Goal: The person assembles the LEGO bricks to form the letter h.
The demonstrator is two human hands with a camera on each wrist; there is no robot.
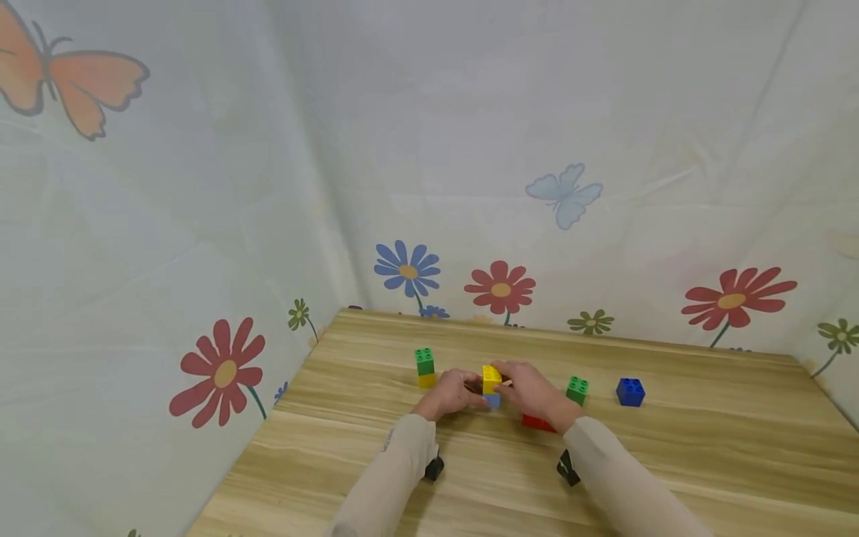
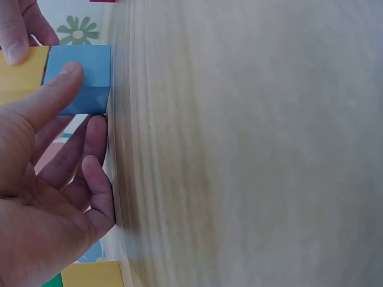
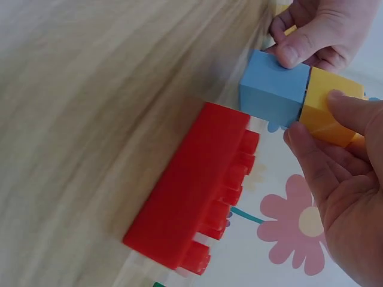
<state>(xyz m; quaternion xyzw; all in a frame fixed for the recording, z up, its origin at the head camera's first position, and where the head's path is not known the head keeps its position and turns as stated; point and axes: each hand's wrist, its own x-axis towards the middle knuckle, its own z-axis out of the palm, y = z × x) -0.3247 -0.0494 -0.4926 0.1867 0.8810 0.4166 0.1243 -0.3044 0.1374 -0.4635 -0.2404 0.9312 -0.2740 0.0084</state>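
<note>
I steady the light-blue block (image 1: 493, 400) with my left hand (image 1: 451, 393) while my right hand (image 1: 532, 388) pinches the yellow block (image 1: 491, 378) seated on top.

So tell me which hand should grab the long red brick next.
Probably the right hand. The long red brick lies on the table just under its wrist, while the left hand sits across the yellow brick on the light blue brick, which both hands hold.

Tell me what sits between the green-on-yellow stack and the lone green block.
In the head view, both hands, left hand and right hand, hold a yellow block stacked on a light blue block there.
</note>
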